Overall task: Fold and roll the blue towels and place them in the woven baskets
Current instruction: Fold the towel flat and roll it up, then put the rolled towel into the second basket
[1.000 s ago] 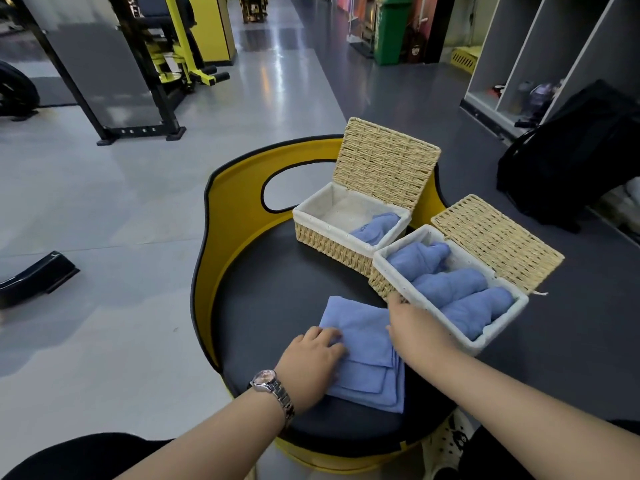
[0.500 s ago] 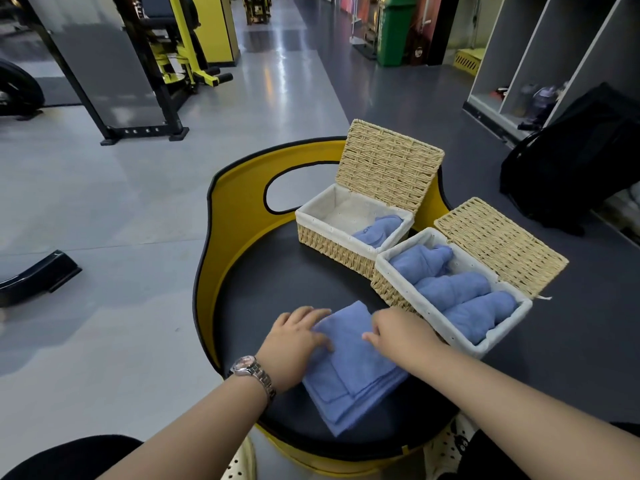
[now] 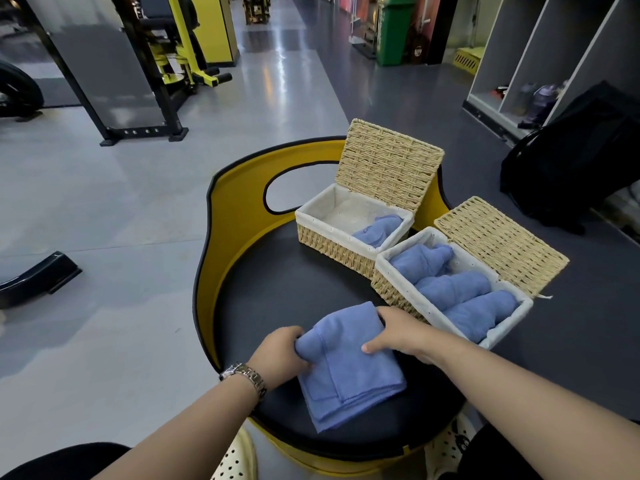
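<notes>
A folded blue towel [image 3: 349, 368] lies on the black round seat [image 3: 277, 292], its far end lifted and curling over. My left hand [image 3: 280, 351] grips the towel's left far corner, fingers curled round the bunched cloth. My right hand [image 3: 398, 329] holds the right far edge, thumb on top of the cloth. The nearer woven basket [image 3: 384, 291], lid open, holds three rolled blue towels [image 3: 453, 289]. The farther woven basket [image 3: 325, 233], lid upright, holds one rolled blue towel [image 3: 377, 228] at its right end.
The seat has a yellow raised back [image 3: 235, 216] with a cut-out handle. Gym machines [image 3: 166, 64] stand far left, a black bag [image 3: 581, 157] and lockers to the right. My shoes [image 3: 235, 459] show under the seat's front edge.
Both hands slid to the towel's far end and took hold of it. The towel turned on the seat and its far edge now lifts and curls toward me.
</notes>
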Tool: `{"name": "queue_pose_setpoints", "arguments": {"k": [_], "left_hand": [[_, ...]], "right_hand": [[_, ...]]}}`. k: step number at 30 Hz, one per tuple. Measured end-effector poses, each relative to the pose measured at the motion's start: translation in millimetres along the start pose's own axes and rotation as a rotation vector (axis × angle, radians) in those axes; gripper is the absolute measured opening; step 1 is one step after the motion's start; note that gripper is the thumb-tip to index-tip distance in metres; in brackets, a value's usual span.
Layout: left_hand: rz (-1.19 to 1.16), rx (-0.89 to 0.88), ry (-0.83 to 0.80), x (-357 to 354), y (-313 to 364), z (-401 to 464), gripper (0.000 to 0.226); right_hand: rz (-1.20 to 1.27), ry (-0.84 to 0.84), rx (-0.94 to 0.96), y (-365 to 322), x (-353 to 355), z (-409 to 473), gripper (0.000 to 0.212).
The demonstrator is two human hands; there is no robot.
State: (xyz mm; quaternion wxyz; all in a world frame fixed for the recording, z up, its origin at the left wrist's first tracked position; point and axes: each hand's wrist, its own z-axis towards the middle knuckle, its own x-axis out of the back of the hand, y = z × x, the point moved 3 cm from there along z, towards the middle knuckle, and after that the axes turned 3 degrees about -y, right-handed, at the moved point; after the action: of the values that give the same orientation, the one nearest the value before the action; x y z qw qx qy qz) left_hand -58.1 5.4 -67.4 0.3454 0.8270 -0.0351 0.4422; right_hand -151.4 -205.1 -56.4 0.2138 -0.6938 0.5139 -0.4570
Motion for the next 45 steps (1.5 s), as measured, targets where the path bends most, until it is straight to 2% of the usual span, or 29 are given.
{"name": "queue_pose_setpoints", "arguments": {"k": [3,6,9,11,13,15,19,22,23,25,26,27,29,30,31,34,37,41,45], "left_hand": [[-0.210,-0.063,0.038,4,-3,1,0.023],[-0.275,-0.175,0.094,7,-9,-1,0.020],[-0.052,-0.390,0.138,7,-5,-6,0.033],[0.145,-0.512,0.109,3,-1,-10,0.030],[0.286,-0.566,0.049,-1,1,-16,0.021],[0.352,-0.585,-0.011,-5,2,-20,0.023],[0.364,-0.497,-0.035,-1,6,-23,0.027],[0.362,-0.442,-0.012,-1,7,-20,0.049],[0.365,-0.439,0.008,-2,7,-18,0.047],[0.342,-0.394,0.007,-8,8,-17,0.029],[0.297,-0.349,-0.009,-10,10,-18,0.029],[0.239,-0.295,-0.036,-12,11,-19,0.037],[0.168,-0.223,-0.100,-15,12,-19,0.057],[0.168,-0.209,-0.135,-16,12,-20,0.069],[0.179,-0.203,-0.164,-17,13,-20,0.079],[0.204,-0.204,-0.207,-19,17,-21,0.084],[0.183,-0.170,-0.208,-24,22,-26,0.064],[0.112,-0.164,-0.135,-17,32,-25,0.044],[0.109,-0.207,-0.014,10,51,-22,0.040]], "right_hand": [[0.023,0.012,0.130,-6,6,-7,0.054],[-0.031,-0.003,0.262,-10,5,-12,0.030],[-0.238,0.047,0.348,-6,4,-11,0.038],[-0.377,0.066,0.367,-2,5,-11,0.031],[-0.497,0.054,0.371,1,5,-12,0.021],[-0.575,0.062,0.337,1,9,-14,0.016],[-0.708,0.028,0.373,-9,13,-16,0.028],[-0.749,-0.010,0.365,-18,9,-19,0.013],[-0.744,-0.034,0.355,-17,8,-20,0.010],[-0.694,-0.079,0.331,-16,5,-22,0.019],[-0.677,-0.098,0.310,-17,4,-24,0.023],[-0.680,-0.126,0.290,-17,4,-25,0.034],[-0.710,-0.194,0.225,-17,3,-27,0.073],[-0.741,-0.218,0.187,-15,3,-26,0.086],[-0.774,-0.231,0.162,-14,2,-25,0.091],[-0.856,-0.254,0.154,-8,-4,-24,0.076],[-0.888,-0.221,0.192,-9,-10,-24,0.051],[-0.893,-0.154,0.169,-18,-6,-22,0.034],[-0.890,-0.031,0.222,-48,17,-25,0.018]]}}
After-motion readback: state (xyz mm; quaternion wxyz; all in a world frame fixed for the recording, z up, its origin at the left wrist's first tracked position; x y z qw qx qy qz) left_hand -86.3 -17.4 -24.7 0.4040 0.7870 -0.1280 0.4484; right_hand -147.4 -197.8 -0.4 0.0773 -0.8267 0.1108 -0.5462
